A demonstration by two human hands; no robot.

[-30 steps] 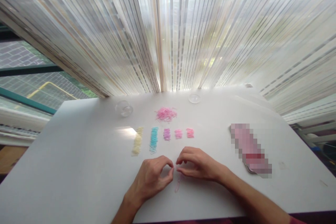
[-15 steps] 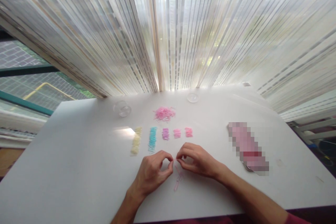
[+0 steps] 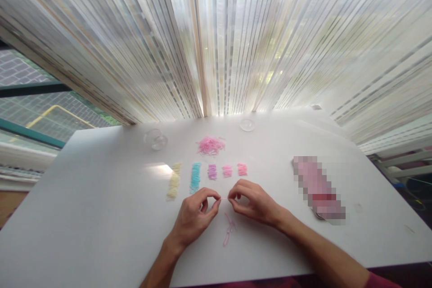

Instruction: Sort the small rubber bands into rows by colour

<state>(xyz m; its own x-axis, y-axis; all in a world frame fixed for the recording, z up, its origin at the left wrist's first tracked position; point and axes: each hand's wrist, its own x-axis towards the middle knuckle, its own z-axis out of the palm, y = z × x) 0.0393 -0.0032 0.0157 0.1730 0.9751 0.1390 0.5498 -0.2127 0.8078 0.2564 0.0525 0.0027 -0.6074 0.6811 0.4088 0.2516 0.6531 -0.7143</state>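
A thin pink strand (image 3: 224, 198) is stretched between my two hands. My left hand (image 3: 197, 216) pinches one end between thumb and fingertip. The other end is pinched in my right hand (image 3: 254, 200). Just below, a few joined pale pink pieces (image 3: 228, 230) lie on the white table. Beyond my hands runs a row of small bundles: yellow (image 3: 173, 182), turquoise (image 3: 195, 178), purple (image 3: 212, 172), pink (image 3: 227, 171) and coral pink (image 3: 242, 170). Behind them sits a loose pink pile (image 3: 211, 145).
Clear round dishes (image 3: 156, 139) stand at the back left, and another clear dish (image 3: 247, 125) at the back centre. A pixelated pink object (image 3: 317, 186) lies on the right of the white table (image 3: 101, 216). Striped curtains (image 3: 216, 45) hang behind the table.
My hands have moved slightly up the table. The thin strand between my fingertips now shows as a straight line, with the fingertips a little farther apart.
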